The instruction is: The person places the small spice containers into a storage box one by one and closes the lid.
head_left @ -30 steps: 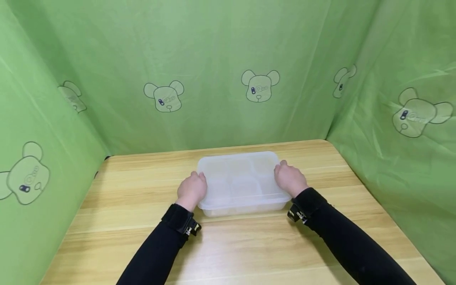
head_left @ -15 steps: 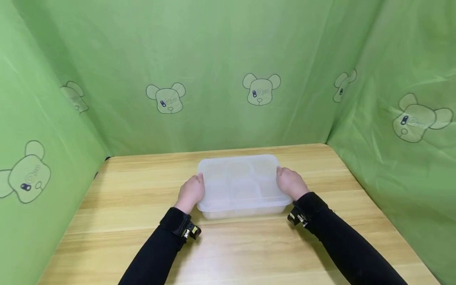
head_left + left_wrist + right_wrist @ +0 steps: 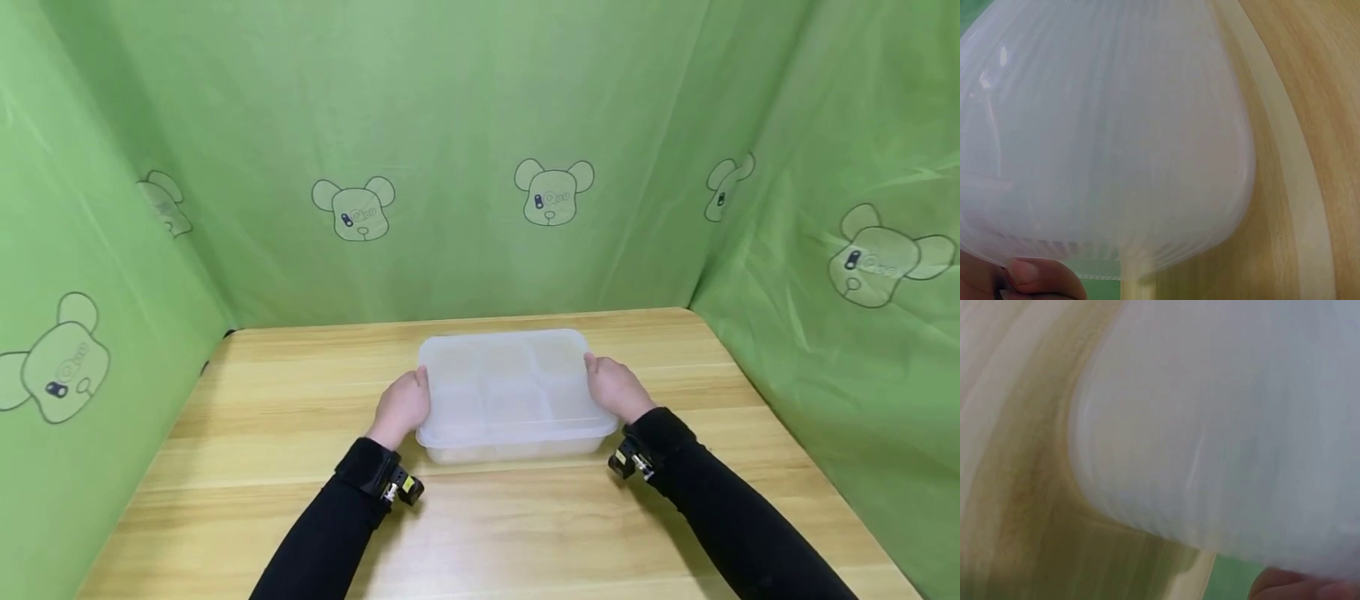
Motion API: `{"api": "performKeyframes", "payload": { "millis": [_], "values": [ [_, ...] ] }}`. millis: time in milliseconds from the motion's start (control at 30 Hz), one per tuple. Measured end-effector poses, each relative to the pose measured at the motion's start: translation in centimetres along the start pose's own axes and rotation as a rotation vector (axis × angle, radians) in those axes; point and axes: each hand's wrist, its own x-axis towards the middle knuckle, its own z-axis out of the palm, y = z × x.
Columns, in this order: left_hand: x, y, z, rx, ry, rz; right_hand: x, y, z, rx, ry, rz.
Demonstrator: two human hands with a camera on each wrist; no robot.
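A translucent white plastic storage box (image 3: 517, 451) with a lid (image 3: 498, 385) rests on the wooden table, and several compartments show faintly through the lid. My left hand (image 3: 402, 406) grips the box's left edge, thumb lying along the lid rim. On the opposite side my right hand (image 3: 618, 388) holds the right edge in the same way. Close up in the left wrist view, curled fingers (image 3: 1044, 278) show at the rim. The right wrist view catches only a bit of the fingers (image 3: 1300, 587) at the box's edge. The contents cannot be made out.
The wooden table (image 3: 247, 433) extends around the box on every side. Green fabric (image 3: 465, 275) printed with bear heads hangs behind the table and along its left and right sides. A small camera is strapped to each wrist.
Both hands have shifted slightly, and the thumbs now lie closer along the lid's side edges. The whole scene sits a little lower in the head view. The box keeps its place on the table.
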Motion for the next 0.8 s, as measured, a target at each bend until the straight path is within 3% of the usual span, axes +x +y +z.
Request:
{"api": "performKeyframes", "payload": {
  "millis": [300,433,800],
  "values": [
    [-0.31,0.33,-0.31,-0.003,0.005,-0.016,-0.11,0.07,0.0,0.02,-0.009,-0.001],
    [-0.42,0.4,-0.53,0.007,0.026,0.008,-0.25,-0.24,-0.04,0.024,-0.004,0.011],
    [-0.22,-0.06,-0.12,-0.018,0.017,-0.014,-0.14,-0.26,0.25,0.012,0.003,0.023]
  ]
}}
